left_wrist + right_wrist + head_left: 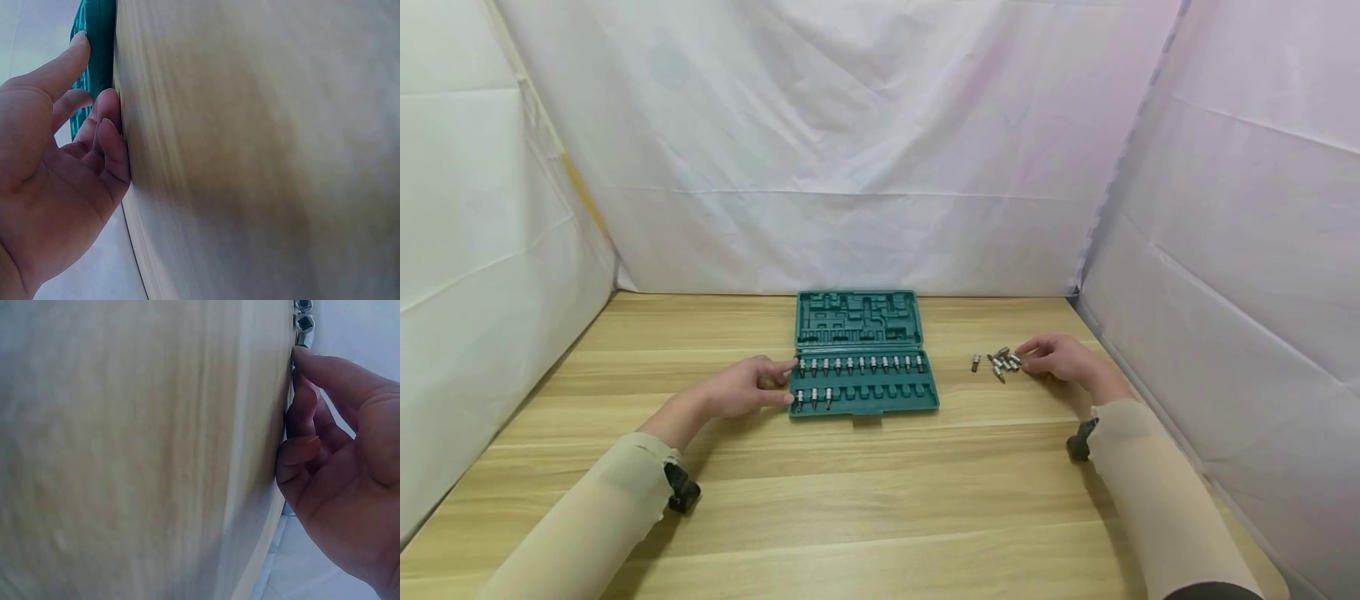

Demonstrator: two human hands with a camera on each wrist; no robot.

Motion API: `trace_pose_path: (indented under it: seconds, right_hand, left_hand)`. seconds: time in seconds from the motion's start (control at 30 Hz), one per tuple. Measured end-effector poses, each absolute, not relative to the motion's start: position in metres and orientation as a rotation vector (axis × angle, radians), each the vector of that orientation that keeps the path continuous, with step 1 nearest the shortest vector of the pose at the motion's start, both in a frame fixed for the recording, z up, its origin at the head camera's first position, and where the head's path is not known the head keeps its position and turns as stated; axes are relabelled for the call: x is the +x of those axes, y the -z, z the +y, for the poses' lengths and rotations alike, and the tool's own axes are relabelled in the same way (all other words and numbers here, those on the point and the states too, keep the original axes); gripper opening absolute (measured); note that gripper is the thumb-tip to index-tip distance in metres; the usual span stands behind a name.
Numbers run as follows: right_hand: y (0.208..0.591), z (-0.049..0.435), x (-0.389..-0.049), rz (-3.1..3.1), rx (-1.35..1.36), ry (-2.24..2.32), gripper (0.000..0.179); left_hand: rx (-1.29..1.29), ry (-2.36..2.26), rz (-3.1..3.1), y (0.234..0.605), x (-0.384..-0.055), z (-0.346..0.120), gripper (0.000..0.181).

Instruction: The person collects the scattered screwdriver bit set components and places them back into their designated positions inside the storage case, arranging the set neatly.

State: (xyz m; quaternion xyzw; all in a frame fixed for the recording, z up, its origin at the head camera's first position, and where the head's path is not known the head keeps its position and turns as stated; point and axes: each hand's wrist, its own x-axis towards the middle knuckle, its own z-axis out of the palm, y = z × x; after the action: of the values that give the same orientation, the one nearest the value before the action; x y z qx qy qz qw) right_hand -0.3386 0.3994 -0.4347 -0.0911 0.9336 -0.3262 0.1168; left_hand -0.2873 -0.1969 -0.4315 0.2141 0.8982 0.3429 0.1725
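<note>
A green plastic case lies unfolded on the table, its lower half holding a full back row of metal bit sockets and several more at the left of the front row. At the case's left edge, my left hand touches it with spread thumb and index finger; the left wrist view shows the thumb against the green side. Over to the right lies a small pile of loose bit sockets. My right hand pinches a bit socket at the pile's right side, partly hidden by the fingertips.
One bit socket lies apart, left of the pile. The case's raised-back lid has moulded recesses. White cloth hangs behind and on both sides of the wooden table.
</note>
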Motion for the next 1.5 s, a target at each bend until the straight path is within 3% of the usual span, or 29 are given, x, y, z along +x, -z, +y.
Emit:
trace_pose_path:
  seconds: [0.23, 0.57, 1.5]
  right_hand:
    - [0.439, 0.406, -0.340, 2.784, -0.299, 0.874, 0.036]
    - [0.428, 0.407, -0.328, 2.656, -0.341, 1.198, 0.053]
    - [0.403, 0.260, -0.329, 2.480, -0.604, 1.371, 0.035]
  left_hand:
    - [0.600, -0.968, 2.551, 0.432, -0.289, -0.196, 0.079]
    - [0.623, -0.998, 2.537, 0.429, -0.290, -0.197, 0.079]
    - [0.624, -0.963, 2.552, 0.428, -0.288, -0.195, 0.079]
